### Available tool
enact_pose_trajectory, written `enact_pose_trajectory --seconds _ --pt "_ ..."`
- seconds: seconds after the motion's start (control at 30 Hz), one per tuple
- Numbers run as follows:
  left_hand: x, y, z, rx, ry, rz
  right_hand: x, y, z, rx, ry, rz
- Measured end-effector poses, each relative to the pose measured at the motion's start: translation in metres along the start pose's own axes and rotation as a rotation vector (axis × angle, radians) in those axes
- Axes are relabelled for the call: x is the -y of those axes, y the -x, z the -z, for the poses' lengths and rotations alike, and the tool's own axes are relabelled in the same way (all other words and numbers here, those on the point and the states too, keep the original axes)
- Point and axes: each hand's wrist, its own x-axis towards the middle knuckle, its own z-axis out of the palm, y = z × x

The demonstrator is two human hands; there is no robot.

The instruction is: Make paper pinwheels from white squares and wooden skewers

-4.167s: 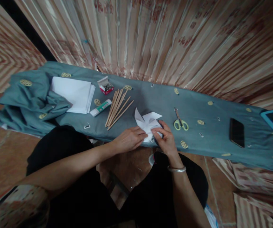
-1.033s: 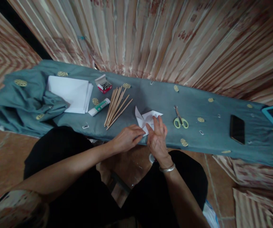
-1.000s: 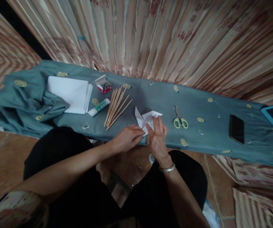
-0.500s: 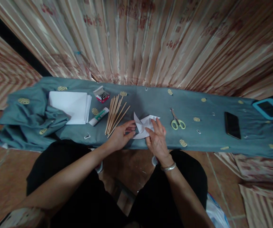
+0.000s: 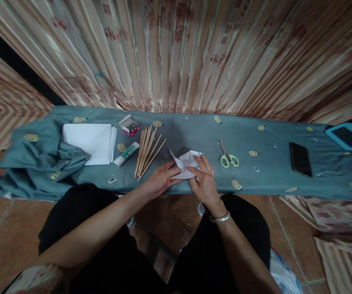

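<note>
A white sheet of paper, cut and partly folded into pinwheel-like blades [image 5: 187, 161], lies at the near edge of the cloth-covered table [image 5: 194, 126]. My left hand [image 5: 162, 179] grips its left side, thumb on top and fingers at the edge. On the other side, my right hand [image 5: 205, 177] holds the paper with its fingers pressing on the right part and centre. Just left of the paper lie several thin wooden sticks [image 5: 147, 151]. Green-handled scissors [image 5: 227, 157] rest to the right of my right hand, slightly spread.
Left of the sticks are a glue stick [image 5: 126, 154], a small open box of metal pins [image 5: 129, 125] and a stack of white paper [image 5: 87, 141]. A black phone [image 5: 300, 159] and a blue-framed tablet [image 5: 349, 136] lie at the right. A striped curtain [image 5: 176, 53] hangs behind.
My left hand has moved right and closed on the paper's left side, where it was beside it before. The left blade now bends further inward. My right hand stays on the paper.
</note>
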Motion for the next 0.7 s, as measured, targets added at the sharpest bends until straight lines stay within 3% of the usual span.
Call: enact_pose_trajectory --seconds 0.3,0.7 --pt "0.004 -0.001 -0.001 0.032 0.075 -0.047 0.008 0.004 -0.001 -0.008 0.021 0.075" --pt "0.004 -0.008 0.007 -0.019 -0.060 -0.152 0.031 0.010 0.003 0.002 0.062 0.165"
